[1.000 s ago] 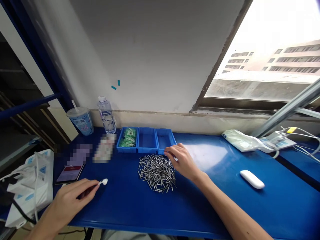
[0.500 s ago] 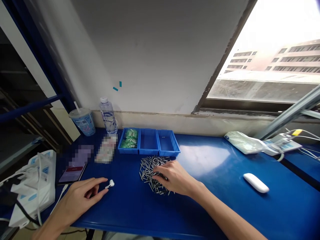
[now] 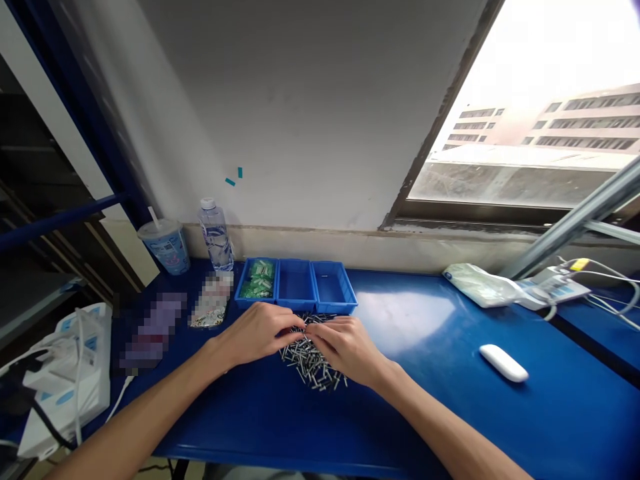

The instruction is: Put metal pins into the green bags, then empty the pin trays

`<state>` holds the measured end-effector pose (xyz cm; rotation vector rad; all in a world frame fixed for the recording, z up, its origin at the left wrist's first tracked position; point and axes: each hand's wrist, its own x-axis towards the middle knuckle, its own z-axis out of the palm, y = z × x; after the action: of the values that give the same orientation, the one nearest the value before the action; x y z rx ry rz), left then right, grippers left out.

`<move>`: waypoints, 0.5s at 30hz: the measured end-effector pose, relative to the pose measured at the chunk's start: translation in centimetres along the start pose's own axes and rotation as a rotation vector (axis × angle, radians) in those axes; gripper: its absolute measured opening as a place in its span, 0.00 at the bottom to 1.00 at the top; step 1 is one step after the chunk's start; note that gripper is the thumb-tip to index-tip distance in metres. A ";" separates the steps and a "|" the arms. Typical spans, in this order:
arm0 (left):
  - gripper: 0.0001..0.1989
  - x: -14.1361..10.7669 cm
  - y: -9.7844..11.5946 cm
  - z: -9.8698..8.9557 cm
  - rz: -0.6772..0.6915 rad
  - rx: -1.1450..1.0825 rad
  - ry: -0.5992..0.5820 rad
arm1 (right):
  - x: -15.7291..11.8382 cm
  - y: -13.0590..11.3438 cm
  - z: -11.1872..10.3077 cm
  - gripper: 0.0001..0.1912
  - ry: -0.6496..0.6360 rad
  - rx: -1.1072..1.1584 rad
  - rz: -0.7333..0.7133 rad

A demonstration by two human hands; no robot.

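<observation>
A loose heap of slim metal rivets (image 3: pixel 316 370) lies on the blue tabletop (image 3: pixel 280 427). Over its upper part my left hand (image 3: pixel 263 331) and my right hand (image 3: pixel 347 343) meet, fingertips almost touching. My right thumb and fingers are pinched on a rivet that barely shows. My left thumb and fingers are also closed; what is between them, if anything, is too small to make out. Behind the heap stand three joined blue bins: the left bin (image 3: pixel 241 297) holds green-and-clear packets, and the middle bin (image 3: pixel 296 280) and right bin (image 3: pixel 333 283) sit beside it.
At the left are a power strip (image 3: pixel 97 373), a blurred phone (image 3: pixel 155 333), a lidded cup (image 3: pixel 167 247) and a water bottle (image 3: pixel 216 237). A white case (image 3: pixel 503 363) lies to the right. Behind it are a plastic bag (image 3: pixel 483 283) and cables.
My left hand has moved right and away from me, from beside the white earbud to the heap, meeting my right hand. The earbud is now mostly hidden by my left arm.
</observation>
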<state>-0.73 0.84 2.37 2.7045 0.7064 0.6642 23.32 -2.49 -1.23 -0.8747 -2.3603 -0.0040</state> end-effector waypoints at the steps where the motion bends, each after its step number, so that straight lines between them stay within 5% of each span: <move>1: 0.07 0.3 -0.2 0.4 0.004 -0.012 0.021 | 0.0 0.1 -0.1 0.15 0.031 -0.009 0.003; 6: 0.07 -0.2 -0.3 1.6 0.020 -0.044 0.182 | -0.3 0.0 -0.3 0.12 0.119 -0.023 -0.053; 15: 0.05 -1.7 -0.3 2.4 0.036 -0.111 0.176 | -0.3 -1.2 0.5 0.09 0.098 0.040 -0.066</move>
<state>-0.98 -0.15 -0.41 2.5856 0.6422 0.9303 22.57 -3.52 -1.56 -0.7607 -2.2888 -0.0258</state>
